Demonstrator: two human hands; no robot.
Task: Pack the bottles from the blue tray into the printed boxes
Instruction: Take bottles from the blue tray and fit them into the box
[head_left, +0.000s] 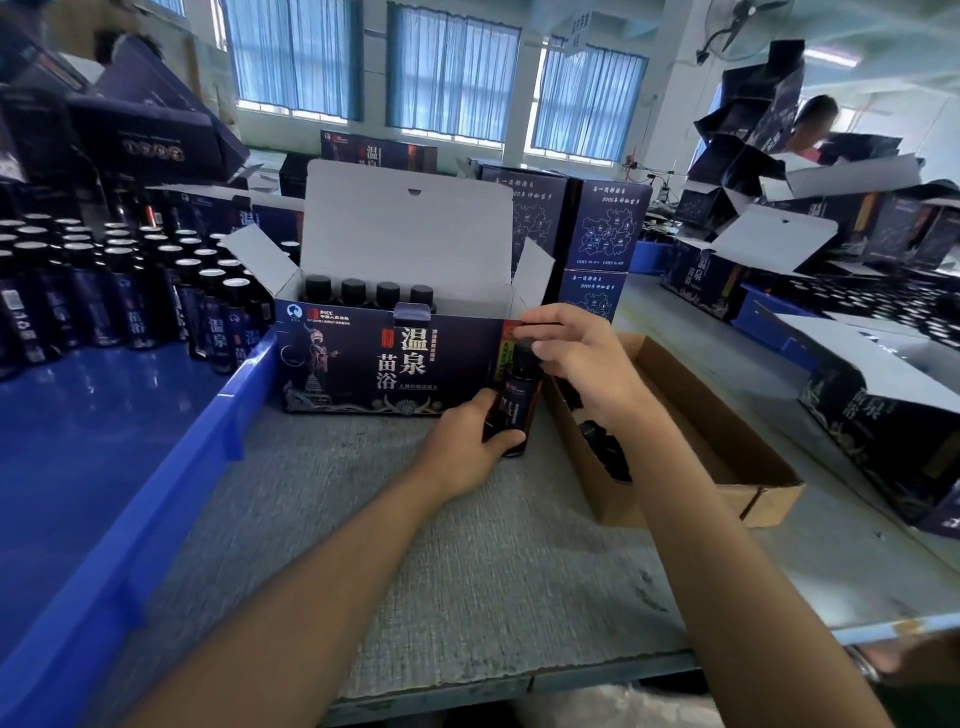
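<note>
Both grips are closed on one bottle (511, 402). The left grip (470, 447) wraps its lower body from below, and the right grip (569, 356) curls over its cap end. The bottle is roughly upright, held just in front of the right front corner of the open printed box (384, 364), and is not yet inside it.

Within that box, four black caps (370, 291) show in a row along the back wall. The front wall hides whether a nearer row is filled. Left of the box, the blue tray (114, 415) holds a large crowd of standing bottles (104, 291) at its far end, while its near floor is bare.

Right of the box sits a brown carton (727, 447) with a few dark items I cannot identify. Behind the box to the right, shut printed boxes (605, 228) are stacked. Box and carton rest on the grey worktop (441, 545).

As I judge it, this box is partly filled and the held bottle looks due to go in next. With the tray so well stocked, most of the packing remains.
</note>
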